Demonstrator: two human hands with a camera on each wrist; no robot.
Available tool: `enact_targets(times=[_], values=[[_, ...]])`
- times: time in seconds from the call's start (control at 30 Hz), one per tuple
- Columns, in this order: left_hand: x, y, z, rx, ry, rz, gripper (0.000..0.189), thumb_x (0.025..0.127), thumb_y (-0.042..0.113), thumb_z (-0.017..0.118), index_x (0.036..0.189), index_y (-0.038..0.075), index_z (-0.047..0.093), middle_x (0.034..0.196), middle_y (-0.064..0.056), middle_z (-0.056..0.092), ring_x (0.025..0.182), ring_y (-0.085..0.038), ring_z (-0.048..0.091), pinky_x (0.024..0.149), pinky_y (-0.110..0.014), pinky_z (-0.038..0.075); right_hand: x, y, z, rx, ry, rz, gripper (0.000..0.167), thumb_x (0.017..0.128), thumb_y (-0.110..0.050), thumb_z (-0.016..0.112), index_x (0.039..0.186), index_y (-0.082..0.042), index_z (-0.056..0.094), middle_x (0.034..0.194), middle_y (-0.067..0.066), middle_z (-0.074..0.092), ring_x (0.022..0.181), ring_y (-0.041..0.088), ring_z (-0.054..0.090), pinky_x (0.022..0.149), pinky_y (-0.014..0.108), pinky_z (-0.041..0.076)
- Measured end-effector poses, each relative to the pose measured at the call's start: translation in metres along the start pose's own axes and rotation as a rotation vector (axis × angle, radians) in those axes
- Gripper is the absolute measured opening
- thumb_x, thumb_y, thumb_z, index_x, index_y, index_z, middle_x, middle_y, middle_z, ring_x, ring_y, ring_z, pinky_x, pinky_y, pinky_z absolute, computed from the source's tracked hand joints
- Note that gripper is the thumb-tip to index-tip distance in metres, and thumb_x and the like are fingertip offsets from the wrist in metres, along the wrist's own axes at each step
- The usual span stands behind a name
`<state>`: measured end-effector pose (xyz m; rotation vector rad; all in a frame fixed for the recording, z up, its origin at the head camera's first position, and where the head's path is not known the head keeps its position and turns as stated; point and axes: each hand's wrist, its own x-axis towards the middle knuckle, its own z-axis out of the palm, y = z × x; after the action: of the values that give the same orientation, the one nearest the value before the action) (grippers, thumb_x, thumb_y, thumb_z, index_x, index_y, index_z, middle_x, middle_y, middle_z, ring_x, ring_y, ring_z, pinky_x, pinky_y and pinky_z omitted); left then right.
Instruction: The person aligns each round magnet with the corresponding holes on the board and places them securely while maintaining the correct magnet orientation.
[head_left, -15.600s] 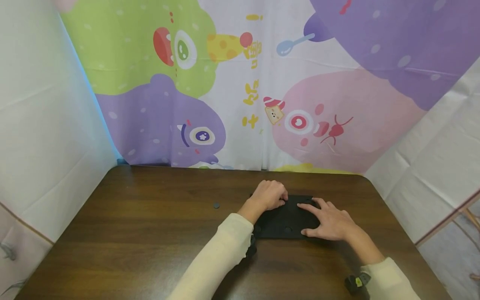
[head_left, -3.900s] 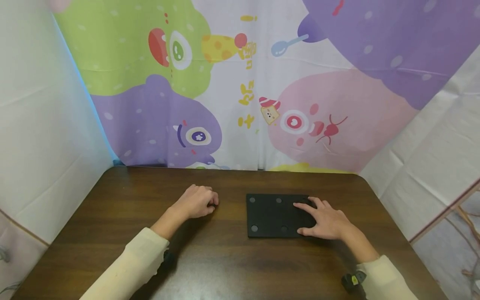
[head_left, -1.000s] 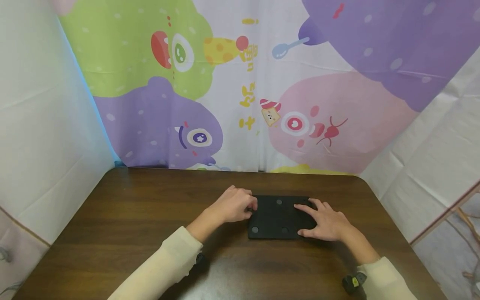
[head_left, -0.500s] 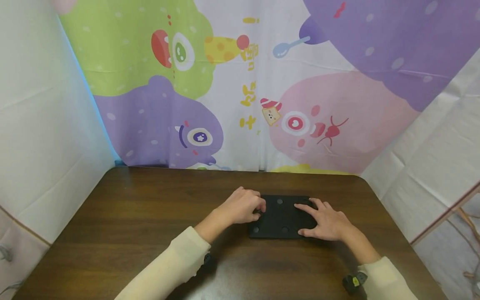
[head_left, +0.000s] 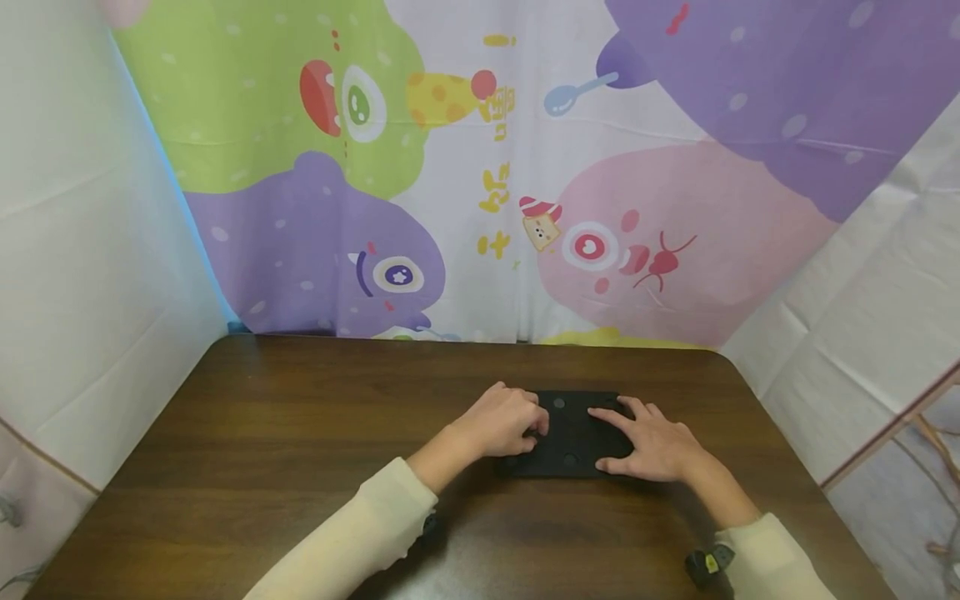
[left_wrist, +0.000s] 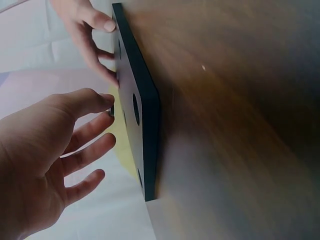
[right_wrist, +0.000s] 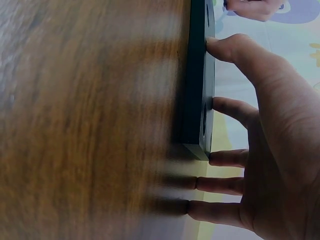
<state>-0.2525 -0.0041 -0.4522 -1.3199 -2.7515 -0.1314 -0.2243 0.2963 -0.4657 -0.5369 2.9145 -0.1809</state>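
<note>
A flat black rectangular board [head_left: 573, 427] with round recesses lies on the brown table. Over its left part is my left hand [head_left: 501, 423], whose thumb and index finger pinch a small dark disc [left_wrist: 111, 110]; the other fingers are loosely bent. In the left wrist view the disc is held just off the board's face, near a round recess [left_wrist: 135, 109]. My right hand [head_left: 660, 443] rests on the board's right end with fingers spread, thumb and index fingertips on its surface. In the right wrist view, two of its fingers reach past the board's end to the table.
The wooden table [head_left: 315, 450] extends around the board on all sides. A printed cartoon curtain [head_left: 480, 192] hangs behind its far edge, and white cloth walls [head_left: 90, 250] stand at either side. A small dark device [head_left: 708, 565] sits at the right wrist.
A disc lay on the table left of the board earliest on; that spot is now bare. My left hand has moved right from there over the board. The right hand has stayed put.
</note>
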Motion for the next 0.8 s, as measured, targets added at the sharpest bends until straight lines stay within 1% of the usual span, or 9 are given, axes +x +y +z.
enact_targets(times=[0.13,0.33,0.6,0.7,0.8], values=[[0.003,0.004,0.002,0.011,-0.005,-0.006,0.012,0.098,0.027,0.088,0.11,0.029,0.089,0.106,0.01,0.081,0.098,-0.007,0.075,0.082,-0.03,0.048,0.0,0.0,0.0,-0.002,-0.003,-0.003,0.09,0.091,-0.072,0.079,0.169,-0.035,0.051,0.175,0.025,0.042,0.145,0.051,0.056,0.081,0.07,0.06],[0.006,0.008,0.004,0.0,-0.01,-0.009,0.014,0.098,0.027,0.088,0.112,0.029,0.089,0.107,0.009,0.082,0.099,-0.007,0.076,0.079,-0.027,0.045,0.001,0.0,0.0,-0.009,-0.002,-0.002,0.091,0.091,-0.074,0.078,0.169,-0.036,0.05,0.176,0.024,0.042,0.145,0.051,0.056,0.08,0.069,0.06],[0.011,0.015,0.002,-0.006,-0.011,0.005,0.014,0.099,0.028,0.088,0.113,0.03,0.089,0.11,0.01,0.083,0.101,-0.006,0.077,0.078,-0.026,0.043,-0.001,0.0,-0.001,-0.007,0.005,-0.009,0.091,0.091,-0.074,0.078,0.169,-0.035,0.05,0.175,0.025,0.042,0.144,0.052,0.057,0.078,0.068,0.06],[0.013,0.019,0.003,-0.016,-0.018,0.007,0.014,0.099,0.027,0.087,0.113,0.029,0.089,0.111,0.011,0.084,0.102,-0.005,0.076,0.079,-0.026,0.045,-0.001,-0.001,0.0,0.0,-0.001,-0.005,0.091,0.092,-0.074,0.078,0.169,-0.035,0.05,0.175,0.025,0.042,0.145,0.052,0.056,0.078,0.068,0.061],[0.015,0.023,0.004,-0.01,-0.02,0.01,0.014,0.1,0.028,0.087,0.114,0.03,0.089,0.111,0.012,0.084,0.103,-0.004,0.077,0.082,-0.028,0.05,-0.001,-0.001,-0.001,0.0,-0.001,-0.005,0.091,0.092,-0.074,0.078,0.169,-0.035,0.05,0.175,0.026,0.042,0.144,0.052,0.056,0.078,0.067,0.061]])
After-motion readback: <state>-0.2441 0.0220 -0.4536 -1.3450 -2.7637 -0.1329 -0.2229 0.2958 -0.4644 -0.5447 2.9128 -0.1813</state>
